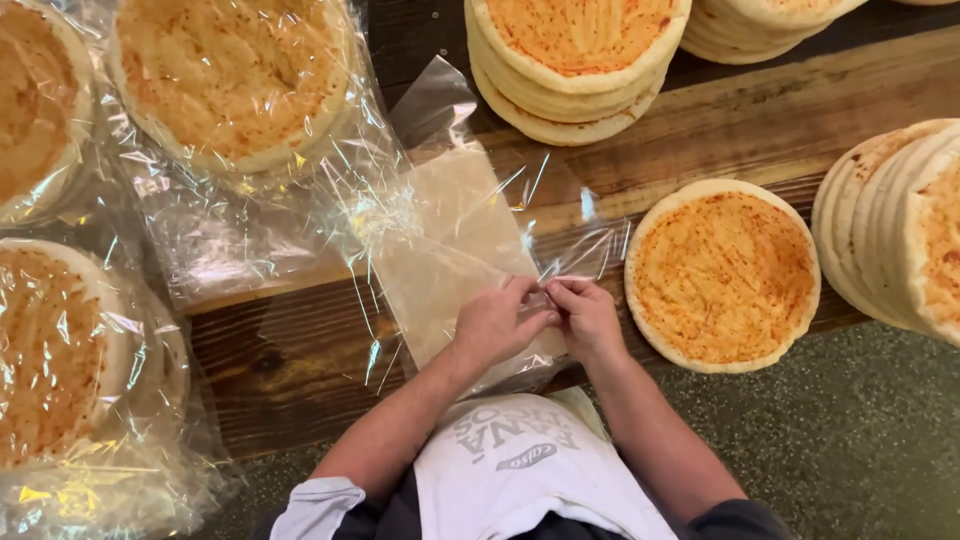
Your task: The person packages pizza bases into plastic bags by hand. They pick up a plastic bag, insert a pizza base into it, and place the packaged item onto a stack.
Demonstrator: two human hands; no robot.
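My left hand (497, 322) and my right hand (588, 318) meet at the near edge of a clear plastic bag (450, 235) that lies flat on the wooden table (300, 360). Both hands pinch the bag's edge between fingertips. A single round flatbread with an orange-dusted top (722, 273) lies just right of my right hand, apart from it. The bag has nothing in it.
Bagged flatbreads lie at the left (55, 355) and top left (230, 80). A bare stack (575, 60) stands at the back, and a leaning stack (890, 225) at the right. A speckled grey floor (860, 430) shows beyond the table edge.
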